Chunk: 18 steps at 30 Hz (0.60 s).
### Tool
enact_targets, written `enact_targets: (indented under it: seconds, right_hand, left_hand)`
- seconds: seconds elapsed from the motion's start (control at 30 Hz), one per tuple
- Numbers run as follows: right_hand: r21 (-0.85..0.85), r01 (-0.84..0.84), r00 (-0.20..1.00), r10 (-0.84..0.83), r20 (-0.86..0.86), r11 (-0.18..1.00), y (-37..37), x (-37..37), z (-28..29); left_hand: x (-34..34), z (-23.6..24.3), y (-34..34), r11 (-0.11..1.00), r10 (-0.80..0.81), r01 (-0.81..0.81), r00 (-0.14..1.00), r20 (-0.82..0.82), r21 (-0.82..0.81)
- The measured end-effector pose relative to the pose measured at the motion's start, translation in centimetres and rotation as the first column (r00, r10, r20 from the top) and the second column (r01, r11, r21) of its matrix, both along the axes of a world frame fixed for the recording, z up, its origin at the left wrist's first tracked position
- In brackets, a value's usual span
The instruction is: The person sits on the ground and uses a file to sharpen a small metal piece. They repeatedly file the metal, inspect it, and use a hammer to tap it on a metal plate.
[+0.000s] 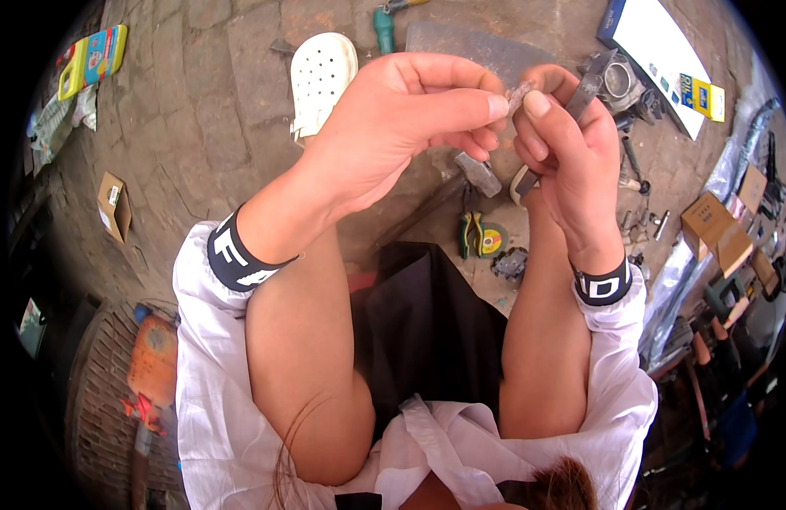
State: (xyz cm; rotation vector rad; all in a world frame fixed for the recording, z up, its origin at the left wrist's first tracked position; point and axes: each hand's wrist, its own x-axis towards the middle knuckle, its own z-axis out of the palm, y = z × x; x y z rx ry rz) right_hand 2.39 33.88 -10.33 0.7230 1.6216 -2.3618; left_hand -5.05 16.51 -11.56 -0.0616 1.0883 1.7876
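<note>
My left hand point(414, 110) is raised in front of me, thumb and forefinger pinched at one side of a small, clear, crumpled piece point(519, 93) that looks like plastic film. On its other side, the thumb and forefinger of my right hand point(573, 140) close on the same piece. A dark flat metal bar point(585, 96) also runs through the fingers of my right hand, its lower end showing below the palm. Beneath the hands, a hammer point(478, 173) lies on the ground. Pliers point(471, 231) with yellow and green handles lie nearer me, beside a yellow disc point(493, 240).
A metal plate point(469, 47) and a green-handled tool point(383, 31) lie ahead. To the right are a metal machine part point(616, 81), a white box point(656, 55), a small yellow box point(701, 97) and cardboard boxes point(717, 231). A yellow jug point(93, 61) stands far left.
</note>
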Motion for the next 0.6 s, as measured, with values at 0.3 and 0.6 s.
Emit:
enact_targets:
  seconds: [0.3,0.6]
  right_hand:
    - [0.11,-0.078,0.993,0.088,-0.082,0.991,-0.4,0.6,0.3]
    - [0.081,-0.1,0.99,0.107,-0.091,0.992,-0.7,1.5,0.7]
  left_hand:
    - [0.7,0.3,-0.3,0.999,-0.005,0.002,0.997,-0.075,-0.044]
    - [1.3,0.6,-0.8,0.998,-0.06,0.06,0.998,0.001,-0.025]
